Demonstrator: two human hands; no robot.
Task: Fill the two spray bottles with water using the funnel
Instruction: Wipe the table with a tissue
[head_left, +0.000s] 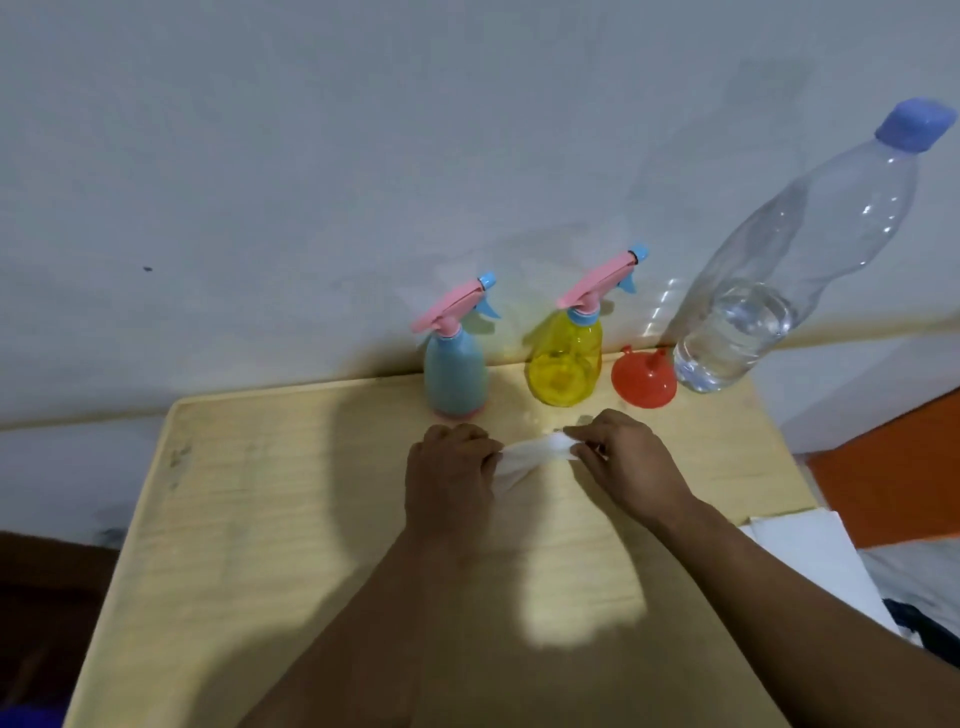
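Observation:
A blue spray bottle (456, 374) and a yellow spray bottle (566, 358), both with pink trigger heads on, stand at the table's far edge by the wall. An orange funnel (644, 382) lies mouth-down to their right. Beside it stands a large clear water bottle (769, 291) with a blue cap, holding water in its lower part. In front of the spray bottles, my left hand (449, 478) and my right hand (631, 460) both pinch a crumpled white tissue (524, 457) stretched between them just above the table.
The pale wooden table (260, 519) abuts a grey wall. White paper or cloth (821, 556) lies off the table's right edge, next to an orange surface (893, 478).

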